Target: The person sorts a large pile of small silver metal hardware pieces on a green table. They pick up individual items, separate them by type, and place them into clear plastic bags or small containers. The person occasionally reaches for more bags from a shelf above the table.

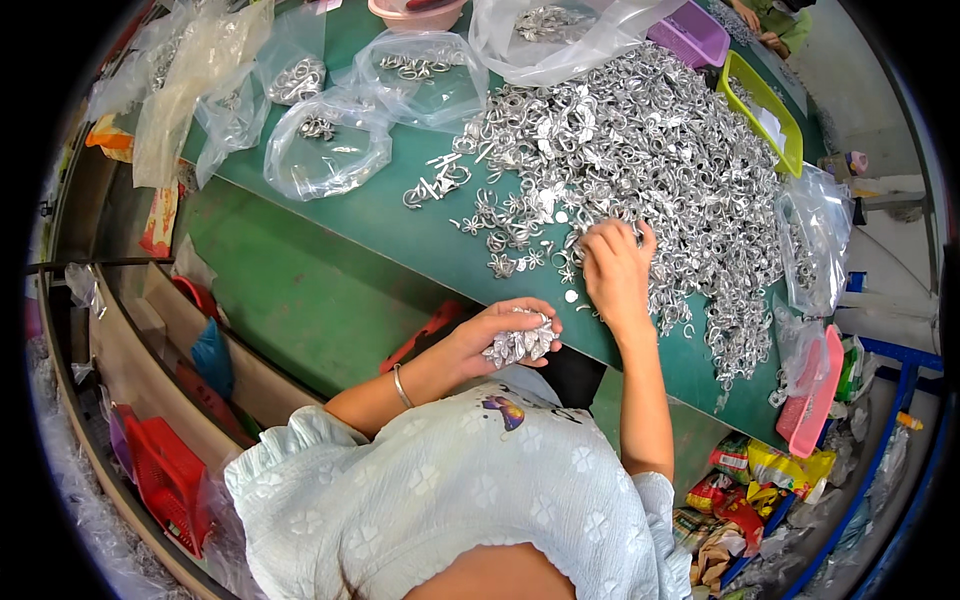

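A wide heap of small silver metal pieces (640, 130), many shaped like flowers and rings, covers the right part of the green table (350, 222). My left hand (490, 335), palm up in front of my body, is closed round a clump of silver leaf-like metal pieces (523, 343). At the near edge of the heap, my right hand (617, 268) reaches down with its fingers bent among the pieces. What its fingertips touch is hidden. A white round disc (571, 296) lies on the table between my hands.
Clear plastic bags (330, 145) with silver pieces stand along the far left. A purple basket (690, 35), a yellow-green basket (765, 110) and a pink basket (812, 392) edge the heap. Another person (785, 25) sits at the far right. A red basket (165, 475) stands lower left.
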`<move>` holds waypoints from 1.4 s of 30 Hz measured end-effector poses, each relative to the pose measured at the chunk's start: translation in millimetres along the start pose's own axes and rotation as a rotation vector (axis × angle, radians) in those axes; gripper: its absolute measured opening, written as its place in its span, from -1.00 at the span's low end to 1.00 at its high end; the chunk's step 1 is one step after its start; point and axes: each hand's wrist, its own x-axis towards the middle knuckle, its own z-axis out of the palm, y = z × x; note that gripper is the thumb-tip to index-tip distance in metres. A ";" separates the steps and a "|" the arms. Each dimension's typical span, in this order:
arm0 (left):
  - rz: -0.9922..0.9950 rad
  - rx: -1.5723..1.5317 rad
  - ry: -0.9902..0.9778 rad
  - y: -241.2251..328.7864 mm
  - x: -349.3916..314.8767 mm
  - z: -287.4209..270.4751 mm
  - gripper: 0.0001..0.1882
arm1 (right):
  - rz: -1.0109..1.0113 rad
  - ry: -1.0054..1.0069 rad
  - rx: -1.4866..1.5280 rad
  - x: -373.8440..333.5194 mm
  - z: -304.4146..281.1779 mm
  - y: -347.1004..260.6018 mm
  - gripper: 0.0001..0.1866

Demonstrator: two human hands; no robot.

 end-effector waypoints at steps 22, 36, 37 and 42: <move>0.054 -0.003 0.035 3.8 -1.2 10.3 -0.60 | 0.058 0.153 0.036 10.4 -13.2 -5.2 -0.91; 0.221 -0.264 -0.149 5.2 12.9 -18.7 -0.59 | 0.243 0.014 0.014 32.8 9.9 -21.9 -0.90; 0.225 -0.218 -0.124 4.6 12.9 -17.5 -0.61 | 0.229 -0.008 -0.027 36.0 23.7 -20.4 -0.88; 0.225 -0.134 -0.021 5.3 8.9 -14.6 -0.63 | 0.306 0.005 0.183 34.3 20.1 -8.7 -0.85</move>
